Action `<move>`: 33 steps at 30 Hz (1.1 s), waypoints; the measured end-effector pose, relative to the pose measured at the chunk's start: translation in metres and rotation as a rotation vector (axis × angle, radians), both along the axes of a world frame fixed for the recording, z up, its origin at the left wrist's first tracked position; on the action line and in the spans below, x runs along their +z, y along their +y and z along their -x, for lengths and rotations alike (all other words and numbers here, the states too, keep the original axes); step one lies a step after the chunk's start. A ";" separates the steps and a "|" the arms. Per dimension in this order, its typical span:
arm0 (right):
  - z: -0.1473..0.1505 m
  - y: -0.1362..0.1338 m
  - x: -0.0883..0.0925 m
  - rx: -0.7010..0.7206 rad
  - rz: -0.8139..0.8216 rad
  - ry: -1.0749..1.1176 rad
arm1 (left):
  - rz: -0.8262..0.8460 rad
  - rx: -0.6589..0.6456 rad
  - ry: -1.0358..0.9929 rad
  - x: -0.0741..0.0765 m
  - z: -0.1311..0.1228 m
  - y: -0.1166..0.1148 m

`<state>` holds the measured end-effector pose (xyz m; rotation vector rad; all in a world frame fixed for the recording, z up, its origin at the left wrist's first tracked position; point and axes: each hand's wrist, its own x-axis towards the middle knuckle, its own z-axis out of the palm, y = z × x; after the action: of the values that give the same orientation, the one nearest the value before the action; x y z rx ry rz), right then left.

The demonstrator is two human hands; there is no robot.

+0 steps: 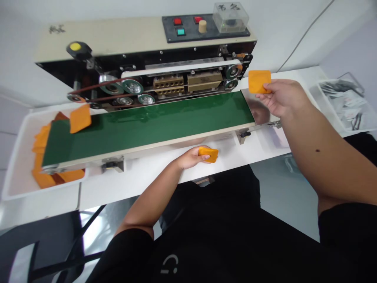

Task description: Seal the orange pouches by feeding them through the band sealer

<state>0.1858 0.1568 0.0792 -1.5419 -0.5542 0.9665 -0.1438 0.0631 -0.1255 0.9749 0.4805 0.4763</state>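
Observation:
My right hand (278, 96) pinches an orange pouch (257, 81) by its lower right edge, raised beside the feed end of a band sealing machine (141, 51). My left hand (193, 158) is closed on another orange pouch (209, 154), or a small stack of them, in front of the green conveyor belt (165, 122). At the belt's left end a third orange pouch (80, 118) lies tilted against the machine's side. Beyond it, several orange pouches (43, 157) fill part of a white bin (17, 165).
On the machine's top are a control panel (188, 37) with buttons and a knob, and a clear box (230, 19). A black knob with a yellow cap (78, 50) sticks up at the left. To the right stands a clear tray (330, 106) of small packets.

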 end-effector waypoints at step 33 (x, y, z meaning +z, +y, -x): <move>0.097 -0.186 -0.127 0.789 0.269 -0.156 | -0.016 -0.063 -0.008 0.008 0.000 -0.001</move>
<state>0.0883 -0.0292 -0.0479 -1.6676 -1.2381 1.5667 -0.1441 0.0618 -0.1180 1.0006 0.4384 0.4279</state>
